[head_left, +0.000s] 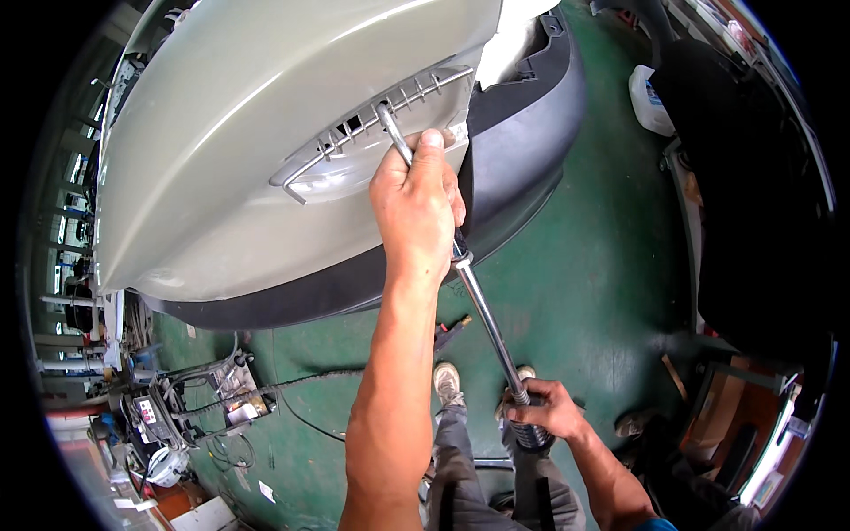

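A slide hammer (490,323) runs slantwise from a car's body panel down toward my legs. Its bent hook (385,119) catches a thin metal rod (316,163) threaded through a row of small pull tabs standing on the panel. My left hand (416,199) is closed round the tool just behind the hook, thumb along the shaft. At the lower end, my right hand (549,411) grips the shaft beside a dark ribbed part (533,435). Around the rod, the beige panel (221,177) has a dull bare-metal patch.
A dark bumper (522,150) curves below and right of the panel. Hoses and a machine (155,425) lie at the left on the green floor (602,265). A white jug (651,102) stands at upper right. Another person's dark clothing (744,177) fills the right side.
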A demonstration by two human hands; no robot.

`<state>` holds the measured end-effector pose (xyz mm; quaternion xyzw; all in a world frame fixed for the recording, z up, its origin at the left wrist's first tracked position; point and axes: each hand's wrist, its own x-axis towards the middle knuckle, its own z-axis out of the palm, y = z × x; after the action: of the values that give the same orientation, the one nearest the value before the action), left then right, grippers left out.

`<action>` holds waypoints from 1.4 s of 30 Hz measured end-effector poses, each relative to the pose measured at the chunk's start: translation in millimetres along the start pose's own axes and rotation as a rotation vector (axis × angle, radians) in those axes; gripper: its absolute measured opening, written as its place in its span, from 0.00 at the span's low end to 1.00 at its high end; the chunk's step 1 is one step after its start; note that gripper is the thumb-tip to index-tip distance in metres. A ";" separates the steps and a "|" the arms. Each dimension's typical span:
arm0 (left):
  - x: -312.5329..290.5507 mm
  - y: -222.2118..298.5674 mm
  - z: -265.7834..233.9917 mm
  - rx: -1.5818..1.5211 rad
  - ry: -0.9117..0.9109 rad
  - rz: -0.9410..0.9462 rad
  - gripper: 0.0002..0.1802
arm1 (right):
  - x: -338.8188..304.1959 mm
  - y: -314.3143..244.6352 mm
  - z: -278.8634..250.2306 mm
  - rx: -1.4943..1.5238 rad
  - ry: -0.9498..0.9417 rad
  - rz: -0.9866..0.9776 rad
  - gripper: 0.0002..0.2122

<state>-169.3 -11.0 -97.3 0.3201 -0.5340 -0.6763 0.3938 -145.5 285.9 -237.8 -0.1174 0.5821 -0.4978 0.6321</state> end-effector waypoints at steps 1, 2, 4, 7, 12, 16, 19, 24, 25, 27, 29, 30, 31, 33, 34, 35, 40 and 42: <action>0.2 -0.4 -1.3 -0.011 -0.006 0.003 0.16 | 1.9 -0.2 -0.7 -0.011 -0.003 0.003 0.14; 0.5 0.5 -2.2 -0.022 -0.013 0.006 0.16 | 5.4 0.6 -0.6 -0.009 -0.008 -0.011 0.14; -1.0 -0.6 -2.4 0.004 0.002 0.000 0.15 | 14.2 5.0 -3.7 -0.008 -0.010 -0.036 0.15; 4.5 2.3 -3.9 0.062 0.022 0.004 0.13 | 26.9 5.9 -9.9 -0.039 -0.024 -0.059 0.17; 14.7 3.3 -1.0 0.054 0.004 0.055 0.13 | 35.0 9.0 -18.3 -0.136 -0.014 -0.154 0.19; 13.2 -0.6 4.4 0.095 0.057 0.054 0.15 | 43.8 9.6 -11.4 -0.122 0.036 -0.074 0.16; 13.7 0.8 5.7 0.084 0.058 0.055 0.15 | 51.3 -26.6 -5.0 -0.179 0.023 -0.120 0.14; 9.2 1.9 13.2 0.111 0.068 0.071 0.14 | 77.8 -153.9 14.6 -0.231 -0.100 -0.195 0.14; 9.8 0.1 9.2 0.134 0.070 0.084 0.14 | 84.4 -166.7 19.8 -0.241 -0.134 -0.191 0.15; 12.1 -6.6 8.5 0.122 0.092 0.093 0.16 | 88.0 -179.2 24.8 -0.223 -0.146 -0.184 0.16; 10.9 -8.3 4.5 0.147 0.112 0.093 0.16 | 94.9 -173.6 26.2 -0.178 -0.169 -0.208 0.15; 10.5 -1.5 -3.5 0.203 0.124 0.132 0.17 | 95.7 -168.2 31.7 -0.155 -0.181 -0.233 0.14; 9.2 -6.7 -6.6 0.210 0.140 0.136 0.17 | 95.3 -153.4 30.4 -0.132 -0.175 -0.247 0.14; 9.8 -5.0 -1.3 0.214 0.147 0.151 0.18 | 93.8 -33.3 -2.3 -0.184 -0.177 -0.395 0.11; 15.2 -12.4 -10.2 0.247 0.131 0.150 0.18 | 92.7 69.1 -22.0 -0.188 -0.107 -0.306 0.12; 19.0 -19.3 -26.1 0.335 0.168 0.196 0.18 | 61.3 115.4 -25.6 -0.375 0.037 0.079 0.15; -1.6 -88.9 -4.4 1.722 -0.156 0.666 0.11 | 50.8 121.5 -95.3 -0.477 0.400 -0.064 0.13; 46.1 -73.7 -60.5 1.663 -0.267 0.623 0.12 | 38.2 77.5 -115.7 -0.307 0.537 -0.253 0.11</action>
<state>-154.1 -70.9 -183.3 0.2613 -0.9551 0.0348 0.1349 -212.6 343.4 -352.0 -0.1472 0.7769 -0.4921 0.3641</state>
